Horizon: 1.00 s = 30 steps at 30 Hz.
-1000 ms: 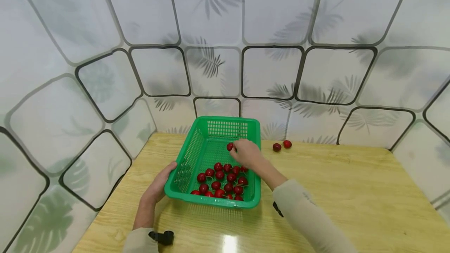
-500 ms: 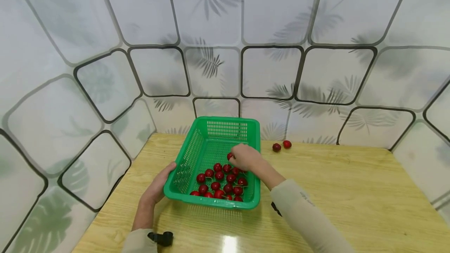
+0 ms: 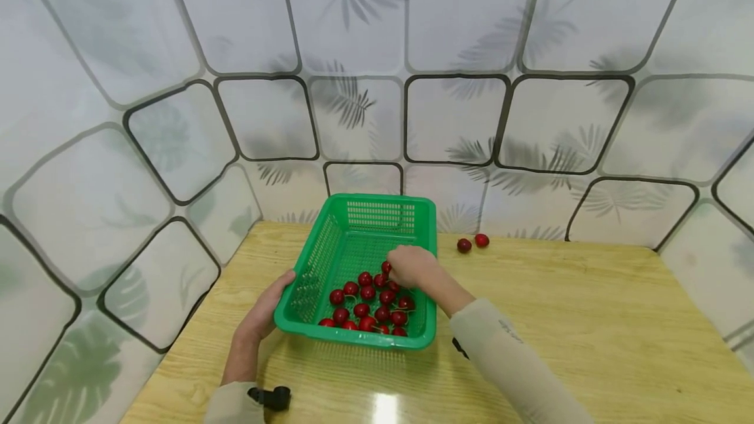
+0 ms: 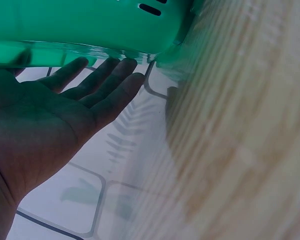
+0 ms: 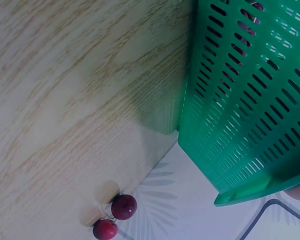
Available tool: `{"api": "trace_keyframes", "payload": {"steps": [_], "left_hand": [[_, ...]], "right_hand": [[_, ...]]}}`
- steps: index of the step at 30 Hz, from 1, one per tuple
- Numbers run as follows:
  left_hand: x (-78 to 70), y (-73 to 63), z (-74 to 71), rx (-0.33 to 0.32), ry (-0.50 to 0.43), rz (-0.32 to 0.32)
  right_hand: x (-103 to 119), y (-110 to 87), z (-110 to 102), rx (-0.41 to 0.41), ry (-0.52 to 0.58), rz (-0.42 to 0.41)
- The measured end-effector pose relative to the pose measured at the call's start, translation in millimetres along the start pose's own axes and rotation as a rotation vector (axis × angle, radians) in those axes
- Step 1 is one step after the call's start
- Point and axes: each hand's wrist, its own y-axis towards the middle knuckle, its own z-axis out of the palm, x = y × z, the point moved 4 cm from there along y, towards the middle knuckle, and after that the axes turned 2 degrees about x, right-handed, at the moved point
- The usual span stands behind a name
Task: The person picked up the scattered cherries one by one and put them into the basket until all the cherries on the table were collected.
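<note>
A green plastic basket (image 3: pixel 356 340) stands on the table, with several dark red cherries (image 3: pixel 368 292) gathered toward its near side. My left hand (image 3: pixel 266 306) rests against the basket's left side near the rim; in the left wrist view its fingers (image 4: pixel 112 97) are extended along the green wall. Inside the basket, my right hand (image 3: pixel 412 267) pinches a cherry (image 3: pixel 386 267) at the far edge of the pile. Its fingertips are mostly hidden from the head view. The right wrist view shows mainly the basket's slotted outer wall (image 5: pixel 250 115).
Two cherries lie on the wooden table (image 3: pixel 565 319) right of the basket: a dark one (image 3: pixel 464 245) and a brighter red one (image 3: pixel 482 240). A patterned wall covering (image 3: pixel 456 120) rises behind the table and along its left side.
My right hand has moved nearer and lower inside the basket, bringing its cherry from the bare far part to the edge of the pile. The left hand and basket stay in place.
</note>
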Motion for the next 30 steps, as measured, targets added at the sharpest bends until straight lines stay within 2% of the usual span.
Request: {"api": "trace_keyframes", "payload": {"steps": [6, 14, 20, 30], "left_hand": [[0.4, 0.5, -0.2, -0.003, 0.003, 0.001], [0.6, 0.5, -0.2, 0.014, 0.013, 0.013], [0.4, 0.5, 0.0, 0.033, 0.011, 0.024], [-0.9, 0.8, 0.7, 0.015, 0.011, 0.006]], "right_hand": [[0.1, -0.5, 2.1, 0.045, -0.031, 0.040], [0.7, -0.8, 3.0, 0.052, -0.074, 0.033], [1.4, -1.4, 1.3, 0.025, -0.069, 0.016], [0.0, 0.2, 1.9, -0.036, -0.057, 0.002]]}}
